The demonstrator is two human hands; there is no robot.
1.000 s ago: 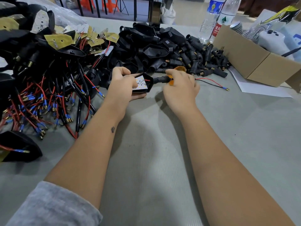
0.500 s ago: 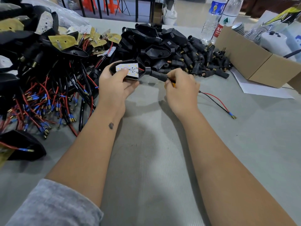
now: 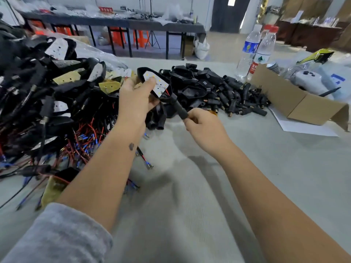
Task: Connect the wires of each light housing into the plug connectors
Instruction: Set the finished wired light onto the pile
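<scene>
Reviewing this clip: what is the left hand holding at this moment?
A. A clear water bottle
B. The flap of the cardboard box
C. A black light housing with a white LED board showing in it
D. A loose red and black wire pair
C: the left hand grips the black light housing, thumb on its white LED board, while the right hand pinches the end of the black connector sleeve running down from it.
</scene>
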